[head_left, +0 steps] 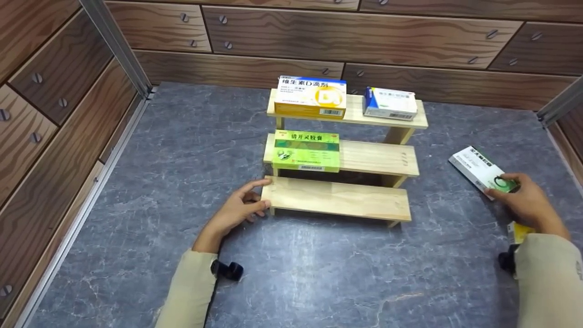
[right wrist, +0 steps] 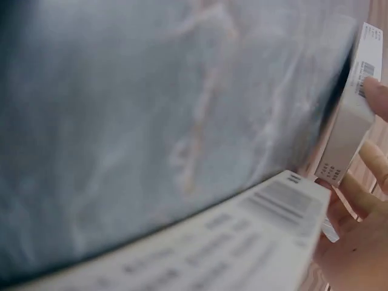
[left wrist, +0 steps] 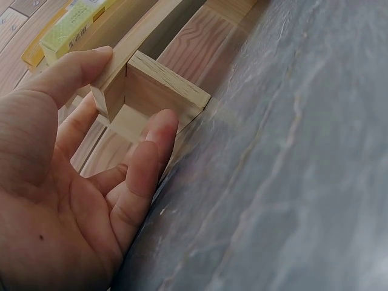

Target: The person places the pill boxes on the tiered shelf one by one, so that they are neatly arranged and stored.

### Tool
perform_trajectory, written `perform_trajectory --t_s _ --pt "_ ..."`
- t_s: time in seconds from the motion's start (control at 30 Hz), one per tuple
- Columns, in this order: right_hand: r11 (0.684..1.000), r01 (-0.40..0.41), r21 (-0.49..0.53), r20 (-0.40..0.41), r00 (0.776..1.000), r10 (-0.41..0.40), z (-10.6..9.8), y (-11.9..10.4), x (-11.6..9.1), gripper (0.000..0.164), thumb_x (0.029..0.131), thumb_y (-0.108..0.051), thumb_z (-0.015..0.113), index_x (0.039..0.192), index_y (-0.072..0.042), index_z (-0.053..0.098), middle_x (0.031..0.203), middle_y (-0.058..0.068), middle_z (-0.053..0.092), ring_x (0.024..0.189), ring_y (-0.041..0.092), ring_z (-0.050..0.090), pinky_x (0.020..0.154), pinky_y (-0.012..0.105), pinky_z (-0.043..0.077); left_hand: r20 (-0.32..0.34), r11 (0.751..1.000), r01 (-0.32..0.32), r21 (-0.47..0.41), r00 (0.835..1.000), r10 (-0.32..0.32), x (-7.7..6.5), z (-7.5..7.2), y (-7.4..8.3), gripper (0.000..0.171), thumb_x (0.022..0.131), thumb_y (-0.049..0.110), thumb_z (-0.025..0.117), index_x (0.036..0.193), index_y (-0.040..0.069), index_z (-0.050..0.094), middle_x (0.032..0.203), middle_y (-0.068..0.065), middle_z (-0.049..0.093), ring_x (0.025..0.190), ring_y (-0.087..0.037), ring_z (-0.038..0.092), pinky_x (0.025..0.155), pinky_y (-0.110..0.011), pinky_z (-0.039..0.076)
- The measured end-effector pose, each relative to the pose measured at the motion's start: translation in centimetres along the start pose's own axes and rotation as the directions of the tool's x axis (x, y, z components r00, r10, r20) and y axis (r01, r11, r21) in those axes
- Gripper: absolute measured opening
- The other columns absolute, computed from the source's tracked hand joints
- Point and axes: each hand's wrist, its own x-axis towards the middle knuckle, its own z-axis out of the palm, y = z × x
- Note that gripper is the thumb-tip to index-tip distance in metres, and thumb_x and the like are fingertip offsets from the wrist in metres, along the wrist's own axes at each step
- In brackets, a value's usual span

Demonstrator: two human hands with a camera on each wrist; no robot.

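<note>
A three-tier wooden shelf stand (head_left: 337, 198) stands in the middle of the head view. My left hand (head_left: 237, 207) holds the left end of its lowest step, thumb at the front edge and index finger toward the back; the left wrist view shows the thumb on the step's board (left wrist: 115, 82). At the right, my right hand (head_left: 526, 198) grips a white and green medicine box (head_left: 478, 168) by its near end, thumb on one side and fingers on the other. In the right wrist view this box (right wrist: 347, 136) appears at the right edge, between thumb and fingers.
The top tier carries a white and orange box (head_left: 309, 98) and a white and blue box (head_left: 391, 104). A green box (head_left: 306, 151) lies on the middle tier's left. A partly hidden yellow box (head_left: 520, 231) lies beside my right wrist. Wood-patterned walls (head_left: 364, 41) surround the grey tabletop (head_left: 291, 273).
</note>
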Motion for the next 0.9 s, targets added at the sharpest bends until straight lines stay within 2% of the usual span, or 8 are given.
perform_trajectory --t_s 0.07,0.13,0.23,0.33,0.43,0.6,0.7,0.9 --pt "1.0 0.003 0.007 -0.013 1.0 -0.003 -0.3 -0.3 -0.2 0.087 0.094 -0.049 0.055 0.144 0.012 0.02 0.14 0.044 0.025 0.114 0.049 0.036 0.096 0.062 0.03 0.003 1.0 0.0 0.002 1.0 0.0 0.0 0.0 0.0 0.059 0.087 0.028 0.073 0.141 0.023 0.05 0.094 -0.006 0.064 0.074 -0.017 0.065 0.056 -0.027 0.048" --pt "1.0 0.023 0.02 -0.036 0.999 -0.023 -0.6 -0.8 -0.4 0.085 0.094 -0.047 0.055 0.145 0.011 0.021 0.14 0.044 0.025 0.116 0.052 0.034 0.095 0.063 0.03 0.005 1.0 -0.001 0.004 1.0 0.001 0.0 0.1 0.0 0.059 0.087 0.028 0.073 0.141 0.023 0.049 0.094 -0.006 0.064 0.074 -0.017 0.065 0.057 -0.027 0.048" --pt "0.997 0.068 0.028 -0.092 0.994 -0.065 -1.1 -1.9 -0.9 0.08 0.094 -0.043 0.057 0.144 0.01 0.023 0.138 0.042 0.028 0.117 0.052 0.034 0.085 0.05 0.036 0.01 1.0 -0.001 0.004 1.0 0.001 0.0 0.0 0.1 0.058 0.087 0.027 0.072 0.141 0.023 0.05 0.095 -0.008 0.065 0.074 -0.017 0.065 0.057 -0.027 0.048" --pt "0.994 0.107 0.033 -0.138 0.985 -0.102 -1.4 -3.1 -1.3 0.076 0.094 -0.039 0.059 0.143 0.009 0.026 0.137 0.039 0.03 0.115 0.05 0.034 0.078 0.035 0.033 0.014 1.0 0.004 0.002 1.0 -0.004 0.0 0.0 0.1 0.058 0.088 0.026 0.072 0.141 0.024 0.049 0.096 -0.01 0.066 0.074 -0.018 0.065 0.057 -0.026 0.048" --pt "0.99 0.137 0.024 -0.154 0.979 -0.131 -1.7 -4.0 -1.8 0.076 0.093 -0.038 0.061 0.143 0.008 0.027 0.137 0.037 0.031 0.112 0.047 0.035 0.076 0.031 0.031 0.013 1.0 0.01 -0.003 1.0 -0.01 -0.1 0.0 0.1 0.058 0.089 0.024 0.071 0.142 0.023 0.048 0.097 -0.011 0.066 0.074 -0.018 0.066 0.056 -0.027 0.049" --pt "0.981 0.195 -0.006 -0.164 0.967 -0.193 -1.8 -5.3 -2.7 0.071 0.092 -0.036 0.064 0.141 0.006 0.032 0.132 0.029 0.037 0.086 0.014 0.048 0.064 0.02 0.038 0.014 1.0 0.012 -0.009 1.0 -0.012 -0.1 0.0 0.1 0.059 0.09 0.022 0.07 0.144 0.022 0.046 0.096 -0.011 0.066 0.075 -0.019 0.067 0.056 -0.028 0.049" --pt "0.971 0.237 -0.001 -0.164 0.958 -0.234 -1.8 -5.9 -3.3 0.068 0.092 -0.032 0.066 0.14 0.004 0.035 0.129 0.024 0.039 0.072 -0.007 0.045 0.057 0.013 0.041 0.016 1.0 0.01 -0.001 1.0 -0.01 -0.1 0.0 0.1 0.059 0.09 0.024 0.07 0.144 0.022 0.047 0.095 -0.009 0.066 0.075 -0.019 0.067 0.056 -0.028 0.049" --pt "0.952 0.306 0.015 -0.141 0.943 -0.301 -1.7 -7.1 -4.5 0.063 0.091 -0.03 0.067 0.14 -0.004 0.038 0.13 0.019 0.038 0.077 -0.015 0.042 0.061 0.012 0.042 0.014 1.0 0.002 0.0 1.0 -0.002 -0.1 0.0 0.1 0.057 0.089 0.025 0.071 0.142 0.023 0.049 0.092 -0.009 0.067 0.074 -0.019 0.067 0.056 -0.027 0.049"
